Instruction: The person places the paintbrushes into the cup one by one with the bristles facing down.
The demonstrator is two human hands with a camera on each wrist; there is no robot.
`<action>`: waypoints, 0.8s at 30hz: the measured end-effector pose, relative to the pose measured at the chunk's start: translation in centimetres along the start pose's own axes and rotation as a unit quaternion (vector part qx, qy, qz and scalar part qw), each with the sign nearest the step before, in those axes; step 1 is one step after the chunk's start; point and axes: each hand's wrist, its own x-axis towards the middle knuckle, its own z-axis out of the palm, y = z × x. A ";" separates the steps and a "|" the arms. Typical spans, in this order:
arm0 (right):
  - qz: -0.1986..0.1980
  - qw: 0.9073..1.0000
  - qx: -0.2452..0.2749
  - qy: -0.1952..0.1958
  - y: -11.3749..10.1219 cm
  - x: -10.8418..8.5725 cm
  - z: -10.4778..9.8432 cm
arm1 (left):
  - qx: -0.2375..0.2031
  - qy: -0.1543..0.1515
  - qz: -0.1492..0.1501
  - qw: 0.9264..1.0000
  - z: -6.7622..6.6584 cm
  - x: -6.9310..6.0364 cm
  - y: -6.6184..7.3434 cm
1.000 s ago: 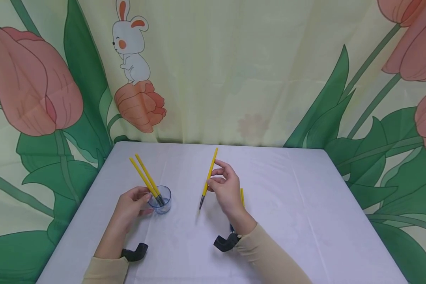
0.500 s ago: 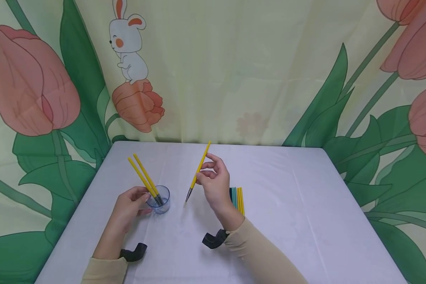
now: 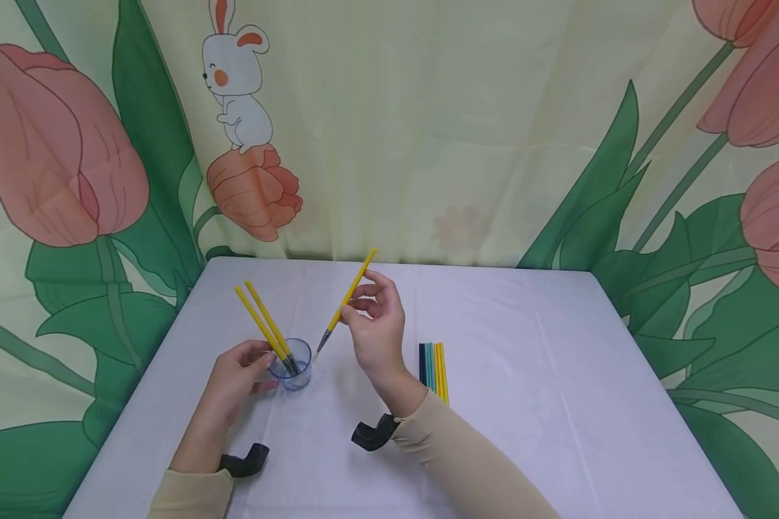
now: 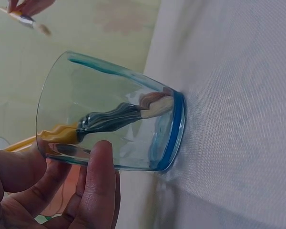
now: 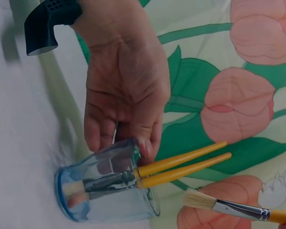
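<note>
My left hand [image 3: 229, 382] holds a clear bluish glass [image 3: 304, 376] that stands on the table, its thumb near the rim and its fingers against the side. Two yellow-handled paintbrushes [image 3: 260, 317] lean in the glass, bristles down, as the right wrist view also shows. Between thumb and fingers, my right hand [image 3: 378, 335] pinches a third yellow paintbrush [image 3: 349, 294], tilted with its handle up. Its pale bristles [image 5: 199, 199] point down toward the glass, just right of the rim and apart from it.
A row of several thin sticks [image 3: 433, 366], dark, teal and yellow, lies right of the glass, partly hidden behind my right forearm. White cloth covers the table [image 3: 526, 375]. Behind its far edge hangs a curtain [image 3: 389, 130] with tulips and a rabbit.
My right hand has moved left with the paintbrush, bringing its tip near the glass and uncovering the row of sticks. The left hand and the glass have stayed put.
</note>
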 end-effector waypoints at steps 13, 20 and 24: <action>-0.028 0.998 -0.042 -0.025 2.1 -0.5 2.8 | 0.002 -0.002 0.002 1.000 -0.3 0.1 0.0; -0.013 0.996 -0.070 -0.055 3.1 -0.7 3.7 | -0.005 -0.005 0.002 1.000 -0.2 0.2 -0.1; -0.007 0.993 -0.097 -0.063 4.0 -0.6 3.6 | -0.002 -0.001 -0.001 1.000 0.0 0.3 -0.1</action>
